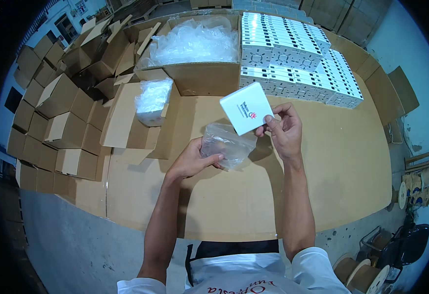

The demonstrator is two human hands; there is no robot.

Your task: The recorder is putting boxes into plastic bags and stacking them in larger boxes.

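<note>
My right hand (284, 128) pinches the lower corner of a small white square box (246, 108) with a red and blue mark on its face, held tilted above the cardboard-covered table (332, 166). My left hand (191, 159) grips a clear plastic bag (226, 144) just below and left of the box. The bag's upper edge sits right under the box's lower edge; I cannot tell whether they touch.
A stack of white boxes (293, 54) fills the table's far right. An open carton of clear plastic bags (195, 44) stands at the back, a smaller open carton with wrapped items (151, 102) to its left. Several folded cartons (57, 117) pile at far left. Cable spools (364, 274) lie on the floor lower right.
</note>
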